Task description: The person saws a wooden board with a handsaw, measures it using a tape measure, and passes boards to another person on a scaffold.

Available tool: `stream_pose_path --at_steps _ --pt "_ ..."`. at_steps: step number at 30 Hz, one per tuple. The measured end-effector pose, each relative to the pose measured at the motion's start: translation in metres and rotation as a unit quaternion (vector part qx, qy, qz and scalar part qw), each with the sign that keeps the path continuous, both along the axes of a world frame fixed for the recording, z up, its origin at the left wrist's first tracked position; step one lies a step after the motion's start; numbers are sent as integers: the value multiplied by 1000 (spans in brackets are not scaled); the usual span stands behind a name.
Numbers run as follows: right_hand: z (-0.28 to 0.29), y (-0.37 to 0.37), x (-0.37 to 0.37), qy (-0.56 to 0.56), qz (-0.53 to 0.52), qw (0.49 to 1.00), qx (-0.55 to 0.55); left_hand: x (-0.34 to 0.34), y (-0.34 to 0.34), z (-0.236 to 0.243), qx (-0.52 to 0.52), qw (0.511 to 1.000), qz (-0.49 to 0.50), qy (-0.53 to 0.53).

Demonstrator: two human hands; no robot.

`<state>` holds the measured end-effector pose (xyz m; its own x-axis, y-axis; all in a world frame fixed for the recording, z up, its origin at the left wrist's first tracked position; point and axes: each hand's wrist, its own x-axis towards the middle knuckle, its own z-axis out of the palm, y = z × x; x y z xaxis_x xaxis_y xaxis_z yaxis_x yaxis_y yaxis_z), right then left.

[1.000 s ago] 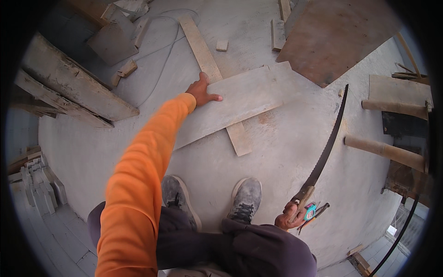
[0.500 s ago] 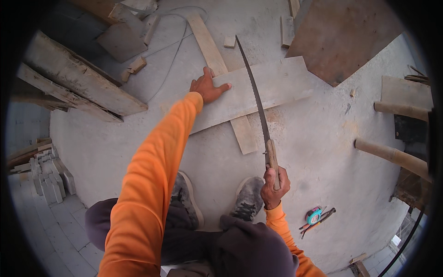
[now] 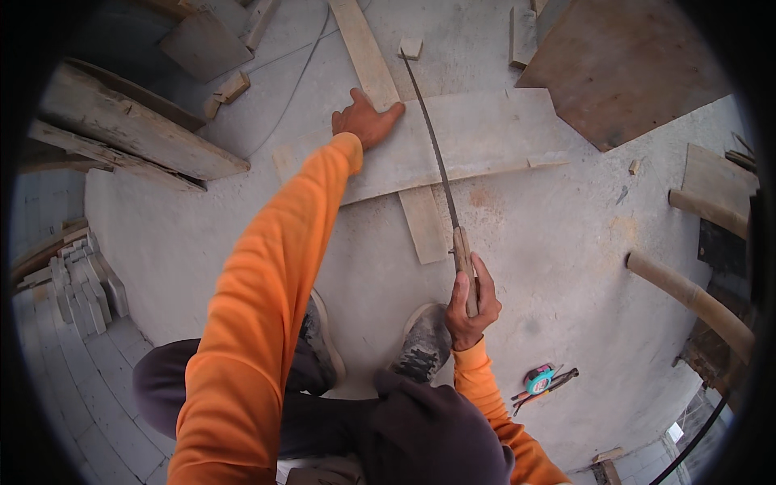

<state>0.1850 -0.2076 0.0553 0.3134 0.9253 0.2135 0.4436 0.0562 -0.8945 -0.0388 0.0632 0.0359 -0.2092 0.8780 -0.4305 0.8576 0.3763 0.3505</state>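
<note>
My left hand [image 3: 365, 121] rests with spread fingers on a wide pale board [image 3: 501, 133], which lies crosswise over a narrower plank [image 3: 422, 226]. My right hand [image 3: 473, 311] grips the wooden handle of a long hand saw [image 3: 440, 166]. Its toothed blade lies across the wide board, just right of my left hand, with the tip by a small wood block [image 3: 411, 47]. On the floor to the right of my right sleeve lie a teal tape measure [image 3: 537, 378] and some pincer-like tools [image 3: 558, 385].
Old planks [image 3: 137, 137] stand at the left beside stacked grey pieces [image 3: 85, 295]. A brown sheet [image 3: 618, 69] lies at upper right, above two round poles [image 3: 687, 295]. A thin cable [image 3: 295, 97] crosses the upper floor. My shoes [image 3: 416, 343] are below the boards.
My right hand has swung the saw leftward and forward over the board. The tape measure and tools, earlier by that hand, now lie apart from it. My left hand sits slightly higher in view.
</note>
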Motion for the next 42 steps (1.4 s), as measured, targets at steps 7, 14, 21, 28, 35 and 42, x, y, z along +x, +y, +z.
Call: stream_pose_path --at_steps 7,14,21,28,35,42 --pt "-3 -4 -4 -3 26 1000 -12 2 10 -3 -64 998 1 29" --pt "-8 -10 -1 -7 40 999 -26 5 10 -4 -94 995 -8 29" --pt "-1 -6 1 -21 45 999 -10 2 12 -7 -99 995 -17 12" --pt "0 -2 -1 -1 45 998 -31 1 10 -11 -82 995 -23 50" --pt "-4 -1 0 2 39 999 -35 5 10 -14 -79 995 -39 55" --pt "6 -5 -11 28 30 997 -67 0 11 -18 -81 994 -43 54"
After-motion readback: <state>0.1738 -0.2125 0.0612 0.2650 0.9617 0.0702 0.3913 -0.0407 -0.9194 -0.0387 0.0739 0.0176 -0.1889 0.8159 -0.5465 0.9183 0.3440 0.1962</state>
